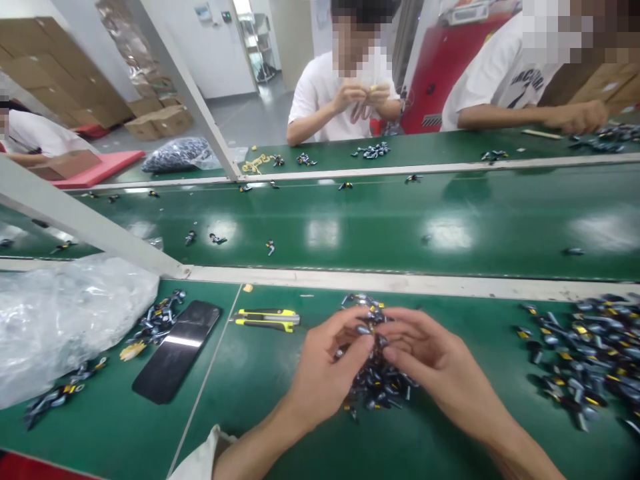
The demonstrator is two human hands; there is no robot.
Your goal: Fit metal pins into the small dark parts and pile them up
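Note:
Above a pile of small dark metallic parts with yellow bits (377,387), both hands meet at the middle of the green table. My left hand (325,367) pinches a small dark part (364,329) between thumb and fingers. Close on its right, my right hand (435,360) has its fingers curled and thumb near the fingertips, around another small dark piece. The fingers partly hide the pieces and the pile beneath them.
A yellow utility knife (267,319) and black phone (177,353) lie left. A clear plastic bag (65,320) is at far left, a large heap of parts (585,360) at right. Beyond a white rail (310,279), a green belt (320,213) carries scattered parts. People sit opposite.

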